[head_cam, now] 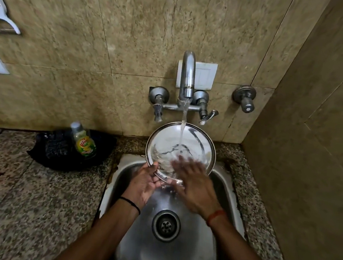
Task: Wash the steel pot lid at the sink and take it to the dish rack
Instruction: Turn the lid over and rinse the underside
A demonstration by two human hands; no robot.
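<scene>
The round steel pot lid (pixel 165 141) is tilted up over the back of the steel sink (pixel 220 181), its inner face toward me. Water from the tap (pixel 187 77) runs onto the middle of the lid. My left hand (pixel 143 184) grips the lid's lower left rim from below. Flat on the lid's lower right face lies my right hand (pixel 193 183), fingers spread and blurred by motion. The dish rack is not in view.
A dish-soap bottle (pixel 83 140) stands in a black tray (pixel 46 156) on the granite counter (pixel 26 196) left of the sink. Tap handles (pixel 206 114) and a separate valve (pixel 245 99) stick out of the tiled wall. A side wall closes the right.
</scene>
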